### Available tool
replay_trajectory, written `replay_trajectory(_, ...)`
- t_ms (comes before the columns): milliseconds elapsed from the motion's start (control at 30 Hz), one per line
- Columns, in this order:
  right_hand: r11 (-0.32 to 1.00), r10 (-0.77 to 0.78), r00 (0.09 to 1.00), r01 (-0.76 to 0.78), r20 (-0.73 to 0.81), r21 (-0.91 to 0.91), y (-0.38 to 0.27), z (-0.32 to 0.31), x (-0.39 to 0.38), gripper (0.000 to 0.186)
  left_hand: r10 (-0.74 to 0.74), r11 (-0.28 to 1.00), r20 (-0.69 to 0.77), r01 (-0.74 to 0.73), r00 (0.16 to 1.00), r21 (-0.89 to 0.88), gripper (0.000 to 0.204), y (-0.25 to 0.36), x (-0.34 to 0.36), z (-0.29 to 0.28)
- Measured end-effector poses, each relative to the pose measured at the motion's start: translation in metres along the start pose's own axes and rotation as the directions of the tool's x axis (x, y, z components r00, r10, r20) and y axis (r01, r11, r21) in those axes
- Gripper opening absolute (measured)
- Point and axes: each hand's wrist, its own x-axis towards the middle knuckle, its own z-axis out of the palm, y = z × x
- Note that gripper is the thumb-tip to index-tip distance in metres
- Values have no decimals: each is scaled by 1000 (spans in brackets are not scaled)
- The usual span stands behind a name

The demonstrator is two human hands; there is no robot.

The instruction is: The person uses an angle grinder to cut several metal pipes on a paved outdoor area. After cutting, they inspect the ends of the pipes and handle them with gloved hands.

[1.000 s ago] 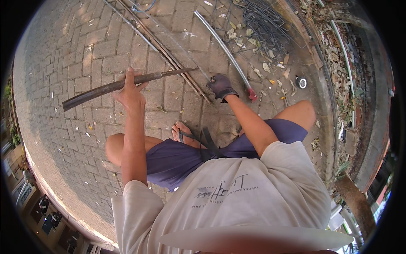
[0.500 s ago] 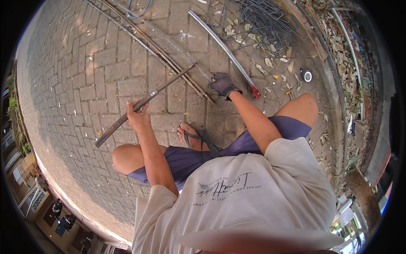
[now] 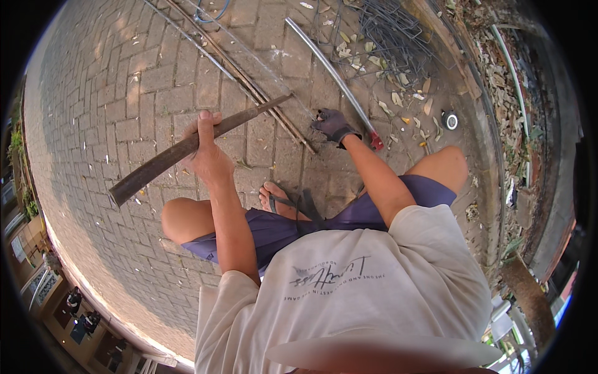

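My bare left hand (image 3: 208,153) is wrapped round a dark, rusty metal bar (image 3: 152,168), thick at its near left end and narrower toward its far right tip. That narrow tip overlaps the long metal rods (image 3: 249,90) in view; whether it touches them I cannot tell. On my right hand (image 3: 333,126) is a dark glove that leaves some fingertips bare. Its fingers are curled round the near end of a thin grey metal rod (image 3: 274,76), which runs away to the upper left. Just right of the glove lies a silver pipe (image 3: 330,68) with a red end.
Bent dark metal wires (image 3: 398,40) are heaped at the far right among dry leaves. A round black-and-white object (image 3: 450,119) sits on the paving (image 3: 152,103) near a raised edge (image 3: 492,168). My sandalled foot (image 3: 280,201) is between the hands. A blue loop (image 3: 212,11) lies far off.
My left hand has moved up and turned over on the bar. The bar's thick end has swung left and looks larger. My right hand has barely shifted.
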Motion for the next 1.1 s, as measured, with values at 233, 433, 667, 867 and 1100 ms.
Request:
replay_trajectory(233,993,48,997,-41,-52,113,-1,-4,-4,49,386,851,344,-187,856,-490,16,132,14,12)
replay_trajectory(433,988,30,999,-26,20,-152,-6,-7,-4,50,556,805,380,-364,739,-469,26,128,-55,3)
replay_trajectory(667,917,-88,883,-109,-460,-384,-30,-49,11,51,538,804,328,-355,777,-476,39,115,-56,-34)
replay_trajectory(867,827,52,974,-165,-219,-537,-31,-97,54,54,544,795,347,-338,764,-503,29,113,-66,-42)
replay_trajectory(1100,963,110,960,-168,-259,-212,-53,-115,45,43,490,848,248,-389,836,-361,30,114,-48,-48)
